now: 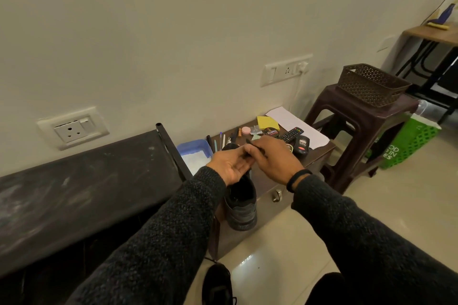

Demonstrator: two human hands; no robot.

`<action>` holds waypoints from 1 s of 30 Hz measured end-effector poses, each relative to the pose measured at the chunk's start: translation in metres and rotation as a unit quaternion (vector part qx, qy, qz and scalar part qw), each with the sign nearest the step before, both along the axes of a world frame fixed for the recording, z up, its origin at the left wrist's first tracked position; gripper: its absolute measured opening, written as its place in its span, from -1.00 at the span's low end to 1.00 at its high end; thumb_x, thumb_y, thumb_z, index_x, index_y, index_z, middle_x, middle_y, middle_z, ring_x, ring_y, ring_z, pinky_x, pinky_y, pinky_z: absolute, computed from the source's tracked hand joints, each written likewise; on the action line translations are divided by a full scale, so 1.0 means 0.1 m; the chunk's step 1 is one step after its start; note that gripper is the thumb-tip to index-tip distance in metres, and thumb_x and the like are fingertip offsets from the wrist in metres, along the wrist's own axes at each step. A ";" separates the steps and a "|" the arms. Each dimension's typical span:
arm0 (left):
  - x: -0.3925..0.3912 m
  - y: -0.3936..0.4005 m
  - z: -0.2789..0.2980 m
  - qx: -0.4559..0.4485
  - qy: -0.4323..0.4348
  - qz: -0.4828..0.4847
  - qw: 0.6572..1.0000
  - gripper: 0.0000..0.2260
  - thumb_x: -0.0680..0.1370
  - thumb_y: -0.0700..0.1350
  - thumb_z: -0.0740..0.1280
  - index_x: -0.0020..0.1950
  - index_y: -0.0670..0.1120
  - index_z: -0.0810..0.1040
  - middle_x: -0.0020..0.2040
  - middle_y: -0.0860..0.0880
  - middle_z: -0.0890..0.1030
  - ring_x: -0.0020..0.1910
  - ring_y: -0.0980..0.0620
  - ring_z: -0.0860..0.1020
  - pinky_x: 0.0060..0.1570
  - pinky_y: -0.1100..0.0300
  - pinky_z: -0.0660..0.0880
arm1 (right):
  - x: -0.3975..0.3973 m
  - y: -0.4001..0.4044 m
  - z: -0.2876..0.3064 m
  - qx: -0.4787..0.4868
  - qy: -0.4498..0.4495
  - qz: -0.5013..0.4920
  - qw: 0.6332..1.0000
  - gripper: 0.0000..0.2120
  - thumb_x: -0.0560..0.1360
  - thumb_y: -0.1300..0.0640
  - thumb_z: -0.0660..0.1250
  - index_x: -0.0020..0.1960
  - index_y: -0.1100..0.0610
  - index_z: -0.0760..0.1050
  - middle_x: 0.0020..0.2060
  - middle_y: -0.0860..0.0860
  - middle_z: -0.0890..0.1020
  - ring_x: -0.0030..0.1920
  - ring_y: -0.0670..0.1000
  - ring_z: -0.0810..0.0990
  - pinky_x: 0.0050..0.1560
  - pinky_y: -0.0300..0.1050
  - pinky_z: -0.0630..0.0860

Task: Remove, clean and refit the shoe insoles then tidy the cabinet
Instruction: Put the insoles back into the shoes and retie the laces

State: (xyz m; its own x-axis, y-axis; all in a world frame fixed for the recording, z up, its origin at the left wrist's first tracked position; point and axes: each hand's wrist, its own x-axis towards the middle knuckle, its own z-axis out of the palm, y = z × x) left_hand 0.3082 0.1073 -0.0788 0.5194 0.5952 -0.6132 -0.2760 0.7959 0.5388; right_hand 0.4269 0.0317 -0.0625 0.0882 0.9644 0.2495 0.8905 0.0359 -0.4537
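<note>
Left hand [231,164] cups the dark shoe [241,203] from the left, holding it heel-down over the low cabinet [319,156] front — light, soft-sided, so best gripped round the collar. Right hand [273,156], just right of the shoe's top, pinches what looks like the thin, floppy insole [248,141] edge — a 2nd shoe [218,285] sits on the floor below.

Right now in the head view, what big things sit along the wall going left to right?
White wall socket → black dusty cabinet top → blue plastic tray of white powder → brown trunk top cluttered with pens and remotes → dark brown plastic stool carrying a brown woven basket → green patterned bag.
</note>
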 end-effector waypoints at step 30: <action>-0.18 -0.01 0.03 0.453 0.428 -0.131 0.771 -0.79 0.55 -0.20 0.39 0.10 0.03 0.73 0.12 0.01 0.70 0.11 -0.05 0.62 0.20 0.03 0.57 | -0.01 0.26 -0.40 -0.070 0.168 -0.124 0.976 -0.93 0.45 0.09 0.56 -0.14 0.09 0.74 -0.27 0.03 0.72 -0.20 0.00 0.70 -0.07 -0.01 0.67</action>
